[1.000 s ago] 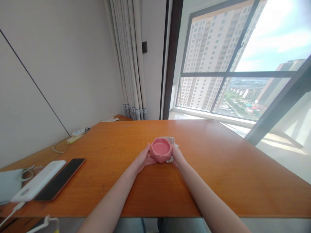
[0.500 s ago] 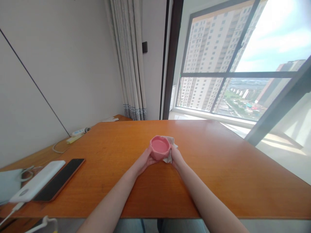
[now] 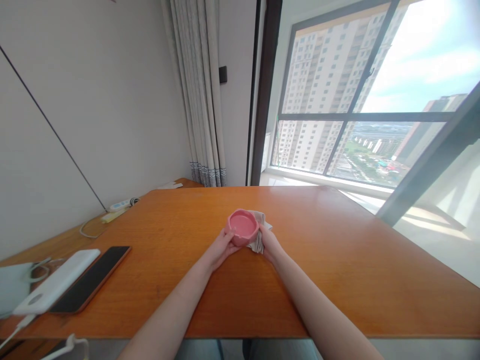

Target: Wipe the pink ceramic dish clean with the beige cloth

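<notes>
Orange wooden table (image 3: pixel 337 270) by a window. Your left hand (image 3: pixel 219 248) gripped the pink bowl (image 3: pixel 242 227); your right hand (image 3: pixel 269 243) pressed a cloth (image 3: pixel 258 235) against it

The dish (image 3: pixel 243 227) at the middle of the worktop (image 3: pixel 337 270) is plain pink, inside and out. The cloth (image 3: pixel 258 235) against it is pale grey-white. The worktop itself is glossy orange-brown wood. Near its left edge lie a white power bank (image 3: pixel 56 282) and a black phone (image 3: pixel 90 285) in a reddish-brown case. The curtain (image 3: pixel 198 90) past the far edge is beige with a dark blue patterned band along its hem.
</notes>
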`<state>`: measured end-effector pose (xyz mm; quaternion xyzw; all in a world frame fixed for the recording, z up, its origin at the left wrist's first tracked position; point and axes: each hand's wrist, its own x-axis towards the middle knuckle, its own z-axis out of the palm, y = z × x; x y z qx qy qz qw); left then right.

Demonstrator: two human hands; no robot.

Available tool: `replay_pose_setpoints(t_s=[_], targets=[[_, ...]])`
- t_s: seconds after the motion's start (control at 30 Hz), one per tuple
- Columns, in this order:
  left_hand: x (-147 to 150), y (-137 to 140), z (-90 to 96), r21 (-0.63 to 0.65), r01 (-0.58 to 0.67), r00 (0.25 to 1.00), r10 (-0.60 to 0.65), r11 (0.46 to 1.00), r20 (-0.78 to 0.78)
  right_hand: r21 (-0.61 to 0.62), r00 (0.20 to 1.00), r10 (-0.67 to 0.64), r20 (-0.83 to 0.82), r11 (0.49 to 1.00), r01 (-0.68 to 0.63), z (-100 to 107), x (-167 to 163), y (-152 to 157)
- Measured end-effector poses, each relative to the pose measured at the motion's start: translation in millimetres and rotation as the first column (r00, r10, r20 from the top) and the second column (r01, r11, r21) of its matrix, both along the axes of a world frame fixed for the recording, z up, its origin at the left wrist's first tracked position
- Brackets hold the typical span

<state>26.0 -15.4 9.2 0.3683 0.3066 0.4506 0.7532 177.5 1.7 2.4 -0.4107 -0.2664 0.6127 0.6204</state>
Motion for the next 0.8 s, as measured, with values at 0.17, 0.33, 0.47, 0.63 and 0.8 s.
replay_pose_setpoints(t_s=[0.17,0.33,0.47,0.63,0.8], targets=[[-3.7,-2.8,8.0,0.022,0.161,0.985,-0.162,0.987,0.053,-0.067,0.998,-0.017,-0.054,0.998,0.013,10.2,2.9,-3.5],[-12.4,-1.6,11.6,-0.048,0.210,0.970,-0.214,0.976,-0.113,-0.063,0.989,0.146,-0.005,0.987,-0.146,13.9,6.4,-6.7],[-7.1,-1.8,7.1,-0.029,0.087,0.989,-0.090,0.996,-0.120,-0.119,0.996,0.087,-0.026,0.989,-0.089,8.9,5.1,-5.2],[-0.3,1.0,6.7,-0.010,-0.121,0.992,0.121,0.993,0.036,-0.096,0.993,0.083,-0.079,0.991,-0.090,7.7,-6.8,-6.4],[-5.8,0.1,8.7,-0.001,-0.008,1.000,0.008,1.000,0.015,-0.010,0.999,0.027,0.029,1.000,-0.026,3.1,-3.9,-3.7]])
